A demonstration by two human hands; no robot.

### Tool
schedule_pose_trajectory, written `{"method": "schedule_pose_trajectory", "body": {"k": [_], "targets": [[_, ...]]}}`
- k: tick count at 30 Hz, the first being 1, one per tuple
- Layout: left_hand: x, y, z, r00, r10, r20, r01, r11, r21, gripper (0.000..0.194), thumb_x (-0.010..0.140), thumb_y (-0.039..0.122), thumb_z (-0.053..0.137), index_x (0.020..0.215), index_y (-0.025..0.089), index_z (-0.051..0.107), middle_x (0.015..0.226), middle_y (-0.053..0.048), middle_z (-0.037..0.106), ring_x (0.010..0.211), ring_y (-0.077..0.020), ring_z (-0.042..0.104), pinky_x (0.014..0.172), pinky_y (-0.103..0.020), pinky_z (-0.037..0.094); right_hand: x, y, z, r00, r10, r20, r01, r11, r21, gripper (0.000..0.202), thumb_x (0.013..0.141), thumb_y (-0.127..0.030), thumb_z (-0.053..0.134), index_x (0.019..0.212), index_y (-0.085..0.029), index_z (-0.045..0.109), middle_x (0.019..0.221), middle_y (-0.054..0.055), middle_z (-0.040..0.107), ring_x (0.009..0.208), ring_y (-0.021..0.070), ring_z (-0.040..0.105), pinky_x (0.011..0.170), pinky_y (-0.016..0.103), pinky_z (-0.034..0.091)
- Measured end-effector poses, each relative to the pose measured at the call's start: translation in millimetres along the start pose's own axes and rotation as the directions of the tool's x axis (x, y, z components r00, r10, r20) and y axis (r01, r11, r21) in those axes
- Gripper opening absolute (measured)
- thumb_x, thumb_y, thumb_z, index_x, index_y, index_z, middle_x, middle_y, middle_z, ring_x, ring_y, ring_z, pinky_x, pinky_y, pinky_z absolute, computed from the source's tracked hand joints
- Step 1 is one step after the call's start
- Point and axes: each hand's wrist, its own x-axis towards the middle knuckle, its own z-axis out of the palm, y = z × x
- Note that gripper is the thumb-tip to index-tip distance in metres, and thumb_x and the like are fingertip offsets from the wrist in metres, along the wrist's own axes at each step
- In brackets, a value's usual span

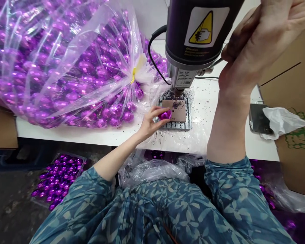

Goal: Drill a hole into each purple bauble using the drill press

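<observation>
Between the thumb and fingers of my left hand (154, 119) is a shiny purple faceted piece (165, 115), held at the left edge of a tan board (181, 116). The board lies on a slotted metal base (189, 122) under a black drill press (195, 30) with a yellow warning label. My right hand (259, 40) is raised at the upper right beside the machine's head, its fingers curled; what they hold is hidden. Dark shavings are scattered on the board and around the base.
A large clear bag (73, 67) full of purple pieces, tied with yellow, fills the left of the white table (101, 135). At the right lie a phone (259, 118) and white tissue (282, 120) by a cardboard box (295, 162). A tray of purple pieces (58, 179) sits lower left.
</observation>
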Motion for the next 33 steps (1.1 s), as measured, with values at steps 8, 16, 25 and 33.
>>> {"method": "schedule_pose_trajectory", "body": {"k": [8,16,25,33], "targets": [[-88,40,-31.8,0.659,-0.062,0.749,-0.064,0.988,0.138,0.02,0.096,0.02,0.084,0.109,0.034,0.091,0.144,-0.011,0.073,0.129,-0.0292,0.073,0.112,-0.044,0.062,4,14,-6,0.995,-0.099,0.003,0.098,0.992,0.074,0.045,0.063,-0.053,0.077,0.058,-0.025,0.043,0.042,-0.01,0.022,0.033,0.0053,0.027,0.035,0.032,0.011],[-50,50,-49.4,0.688,-0.028,0.725,-0.148,0.973,0.178,0.022,0.109,0.025,0.064,0.116,0.021,0.084,0.141,-0.016,0.077,0.129,-0.0273,0.076,0.109,-0.044,0.065,0,1,-3,0.999,-0.04,-0.01,0.041,0.999,0.028,0.053,0.103,-0.002,0.035,0.055,-0.025,0.038,0.042,-0.008,0.016,0.033,0.0054,0.024,0.041,0.029,0.009],[114,-35,-71.3,0.942,-0.303,0.148,0.018,0.484,0.875,0.043,0.094,0.001,0.051,0.127,0.007,0.078,0.138,-0.027,0.071,0.136,-0.04,0.066,0.117,-0.057,0.053,-2,1,-4,0.999,-0.043,0.01,0.042,0.998,0.055,0.051,0.103,-0.006,0.043,0.055,-0.026,0.039,0.042,-0.008,0.019,0.033,0.0052,0.024,0.04,0.029,0.008],[120,-49,-73.7,0.924,-0.378,0.067,0.045,0.28,0.959,0.046,0.095,0.005,0.054,0.135,0.01,0.078,0.144,-0.028,0.066,0.136,-0.044,0.062,0.112,-0.056,0.052,-3,1,-1,0.999,-0.033,-0.017,0.034,0.996,0.084,0.05,0.1,0.001,0.045,0.056,-0.023,0.043,0.042,-0.009,0.018,0.033,0.0035,0.026,0.038,0.025,0.013]]}}
